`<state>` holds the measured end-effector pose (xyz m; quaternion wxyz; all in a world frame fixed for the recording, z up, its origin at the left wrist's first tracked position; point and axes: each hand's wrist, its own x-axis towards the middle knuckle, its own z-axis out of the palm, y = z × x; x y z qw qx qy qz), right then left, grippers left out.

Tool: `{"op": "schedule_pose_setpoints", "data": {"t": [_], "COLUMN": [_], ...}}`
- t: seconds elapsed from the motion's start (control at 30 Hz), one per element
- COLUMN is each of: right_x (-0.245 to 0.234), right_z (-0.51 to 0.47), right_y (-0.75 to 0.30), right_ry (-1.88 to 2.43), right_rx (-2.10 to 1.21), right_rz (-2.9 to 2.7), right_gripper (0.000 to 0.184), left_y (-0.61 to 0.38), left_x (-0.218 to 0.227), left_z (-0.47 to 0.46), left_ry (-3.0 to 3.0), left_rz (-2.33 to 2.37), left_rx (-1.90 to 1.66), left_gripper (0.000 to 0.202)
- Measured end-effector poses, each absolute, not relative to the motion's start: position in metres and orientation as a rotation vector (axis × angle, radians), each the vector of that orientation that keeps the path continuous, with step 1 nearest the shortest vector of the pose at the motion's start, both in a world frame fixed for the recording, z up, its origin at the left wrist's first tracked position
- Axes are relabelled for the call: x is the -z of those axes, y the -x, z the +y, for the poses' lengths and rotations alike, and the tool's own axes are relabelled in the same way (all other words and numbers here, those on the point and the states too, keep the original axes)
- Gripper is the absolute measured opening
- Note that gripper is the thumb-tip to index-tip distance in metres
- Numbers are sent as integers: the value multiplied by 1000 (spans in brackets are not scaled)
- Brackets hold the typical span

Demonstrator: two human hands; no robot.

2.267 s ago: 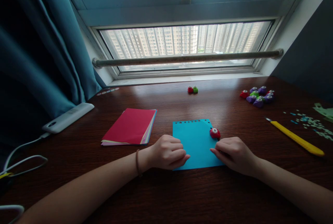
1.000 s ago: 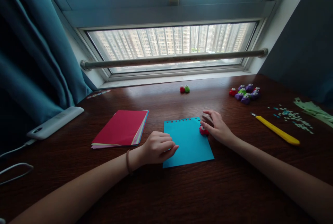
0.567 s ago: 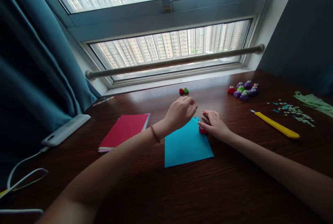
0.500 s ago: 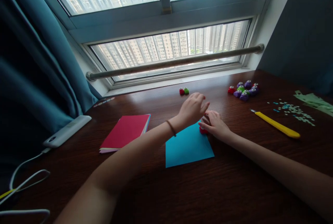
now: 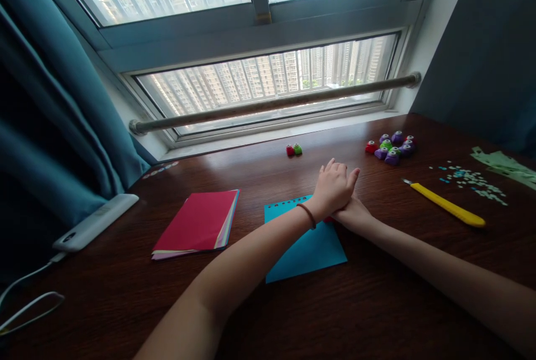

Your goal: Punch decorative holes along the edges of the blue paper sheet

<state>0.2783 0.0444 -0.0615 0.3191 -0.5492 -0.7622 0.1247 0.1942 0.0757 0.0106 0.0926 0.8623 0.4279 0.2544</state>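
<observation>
A blue sheet of paper (image 5: 301,251) lies on the table, with a row of small punched holes along its far edge. My right hand (image 5: 355,215) is closed around a red craft punch (image 5: 329,219) at the sheet's far right edge. Only a sliver of the punch's red base shows; the rest is hidden under the hands. My left hand (image 5: 335,187) lies across the top of my right hand, over the punch, its thumb apart from the other fingers. A brown band circles my left wrist.
Left of the blue sheet is a stack of coloured paper (image 5: 196,220). Farther off sit a red and green punch pair (image 5: 293,150) and a punch cluster (image 5: 391,148). A yellow craft knife (image 5: 450,204), paper bits (image 5: 477,181), green strips (image 5: 506,162) and a white power bank (image 5: 96,223) also lie around.
My left hand has come down and right, from hovering beside the punch to resting on my right hand. The punched holes along the sheet's far edge are now uncovered.
</observation>
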Motion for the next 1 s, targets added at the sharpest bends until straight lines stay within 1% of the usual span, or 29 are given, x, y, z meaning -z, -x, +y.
{"op": "schedule_pose_setpoints", "data": {"t": [0.13,0.37,0.57,0.67,0.77,0.83,0.9,1.0], "right_x": [56,38,34,32,31,31,32,31], "right_z": [40,32,29,27,27,27,27,25], "right_y": [-277,-273,-274,-275,-276,-276,-278,-281], "right_ry": [1455,1525,1571,1568,1547,1492,1426,1343], "right_rx": [-305,-385,-482,-504,-523,-535,-548,-561], "right_rz": [-2041,-2007,-1987,-1928,-1924,-1930,-1911,-1877], "right_gripper": [47,56,39,43,45,45,44,43], "left_y": [-193,-191,-191,-187,-176,-161,-139,-98], "left_x": [-10,-10,-13,-22,-37,-46,-49,-38], "left_z": [75,75,76,81,84,79,65,37], "left_ry": [-2560,-2570,-2597,-2511,-2424,-2364,-2386,-2478], "left_rz": [1212,1182,1129,1025,1076,1083,1029,1038], "left_rx": [-764,-783,-909,-991,-1035,-1062,-999,-816], "left_gripper": [36,36,36,33,33,25,18,22]}}
